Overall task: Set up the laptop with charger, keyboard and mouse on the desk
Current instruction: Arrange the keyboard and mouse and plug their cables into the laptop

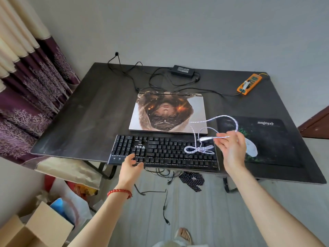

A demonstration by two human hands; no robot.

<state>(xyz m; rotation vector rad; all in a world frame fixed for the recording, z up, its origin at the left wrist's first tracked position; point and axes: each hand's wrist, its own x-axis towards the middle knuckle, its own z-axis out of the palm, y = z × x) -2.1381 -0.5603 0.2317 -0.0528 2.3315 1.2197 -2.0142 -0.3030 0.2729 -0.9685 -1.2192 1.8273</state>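
**A:** what's nearest from my feed?

**B:** left hand at the keyboard's front edge, fingers curled onto the keys. My right hand is raised just beside it, pinching the white mouse cable, its bundled end lying on the keys.

**A:** further back?

**B:** mouse on the mousepad, closed laptop behind the keyboard, charger at the desk's far edge.
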